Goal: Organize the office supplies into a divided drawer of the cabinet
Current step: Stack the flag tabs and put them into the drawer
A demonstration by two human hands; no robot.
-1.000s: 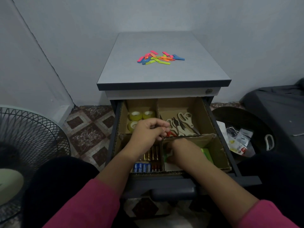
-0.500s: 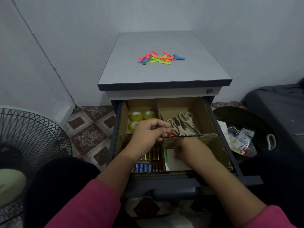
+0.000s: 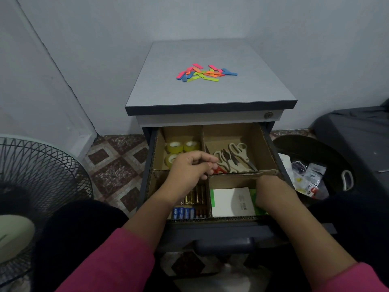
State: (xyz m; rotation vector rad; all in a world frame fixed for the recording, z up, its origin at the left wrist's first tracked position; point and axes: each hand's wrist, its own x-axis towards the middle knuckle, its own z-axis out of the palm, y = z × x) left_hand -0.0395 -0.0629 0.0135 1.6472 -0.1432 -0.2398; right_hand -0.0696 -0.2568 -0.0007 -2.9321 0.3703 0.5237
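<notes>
Nearest, the right hand (image 3: pixel 265 193) reaches down into the drawer's (image 3: pixel 212 218) front compartment beside a white pad (image 3: pixel 229 200); its fingers are hidden, so I cannot tell its grip. The left hand (image 3: pixel 189 171), fingers curled, seems to steady the cardboard divider (image 3: pixel 242 173). Beyond it, coloured tabs (image 3: pixel 205 73) wait on the cabinet top (image 3: pixel 210 91), probably unsorted.

A black wire-grilled fan (image 3: pixel 40 175) is standing at the left, its pale green hub (image 3: pixel 14 234) showing behind the grille. Patterned brown-and-cream floor tiles (image 3: pixel 117 165) are lying between it and the grey wall (image 3: pixel 94 49). At the right, a dark round basket (image 3: pixel 311 157) is holding plastic packets (image 3: pixel 309 180), beside a dark draped surface (image 3: pixel 357 140).
</notes>
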